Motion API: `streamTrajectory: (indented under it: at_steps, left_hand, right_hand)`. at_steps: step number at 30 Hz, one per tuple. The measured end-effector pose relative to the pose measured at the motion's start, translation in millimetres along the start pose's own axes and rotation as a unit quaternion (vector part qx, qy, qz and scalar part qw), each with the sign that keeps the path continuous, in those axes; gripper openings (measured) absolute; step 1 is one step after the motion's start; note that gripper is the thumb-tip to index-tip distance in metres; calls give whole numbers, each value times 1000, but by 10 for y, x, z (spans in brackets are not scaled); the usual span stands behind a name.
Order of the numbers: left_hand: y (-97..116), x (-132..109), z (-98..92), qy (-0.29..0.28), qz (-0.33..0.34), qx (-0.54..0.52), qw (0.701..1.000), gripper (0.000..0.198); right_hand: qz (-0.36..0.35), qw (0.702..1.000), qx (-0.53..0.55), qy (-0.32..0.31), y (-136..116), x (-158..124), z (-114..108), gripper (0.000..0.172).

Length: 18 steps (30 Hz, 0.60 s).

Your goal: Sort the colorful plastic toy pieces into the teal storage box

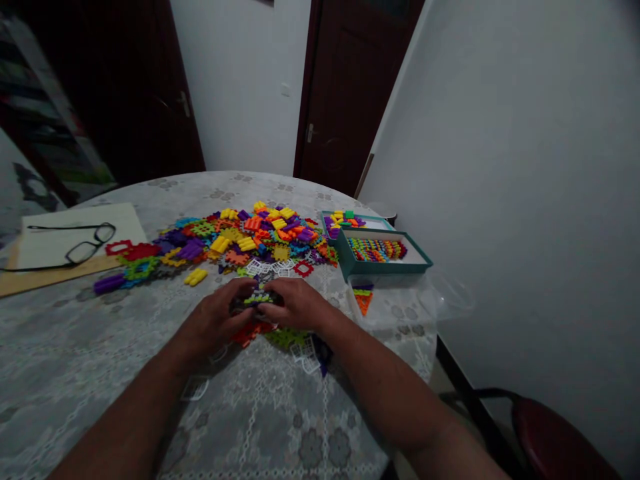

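Observation:
My left hand (215, 320) and my right hand (295, 303) meet over the table, fingers bent around a small assembly of interlocking plastic pieces (257, 297) in lime green, purple and grey. Part of that assembly is hidden behind my fingers. Below my hands lie red-orange pieces (250, 331), a lime green gear-shaped piece (287, 338), white lattice pieces (306, 353) and a dark purple pointed piece (323, 353). Just beyond my fingers is a large heap of colourful building pieces (250, 233).
A teal-edged box (385, 267) with rows of linked colourful pieces stands at the right, another box (377, 221) behind it. Clear plastic packaging (400, 300) lies in front. Black glasses (85, 250) rest on papers (120, 213) at the left. A dark red chair (555, 440) is lower right.

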<state>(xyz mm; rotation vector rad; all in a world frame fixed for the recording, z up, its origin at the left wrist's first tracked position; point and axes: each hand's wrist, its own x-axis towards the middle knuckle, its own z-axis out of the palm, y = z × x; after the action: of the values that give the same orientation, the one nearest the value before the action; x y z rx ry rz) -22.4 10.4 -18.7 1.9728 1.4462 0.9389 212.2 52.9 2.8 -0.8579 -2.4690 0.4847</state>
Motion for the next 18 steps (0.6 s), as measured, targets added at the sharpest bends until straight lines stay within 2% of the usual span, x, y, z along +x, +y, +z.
streamTrajectory:
  at_steps: [5, 9, 11, 14, 16, 18]
  left_hand:
    - [34, -13, 34, -13, -3, -46, 999, 75]
    - [39, -10, 20, -1, -4, -47, 999, 77]
    - [38, -4, 4, 3, -12, -43, 999, 76]
    - [44, 6, -11, -6, -22, -33, 999, 76]
    - [44, 10, -10, -10, -19, -28, 999, 75]
    - [34, 12, 0, -8, -13, -24, 1000, 73]
  right_hand:
    - [46, 998, 25, -23, -79, -1, -135, 14]
    - [93, 995, 31, 29, -25, -41, -445, 15]
    - [122, 989, 6, 80, 100, -101, -726, 16]
    - [194, 965, -79, 156, 417, -233, -1280, 21]
    - [294, 930, -138, 172, 679, -335, -1672, 25]
    - [428, 880, -153, 134, 936, -439, -2014, 28]
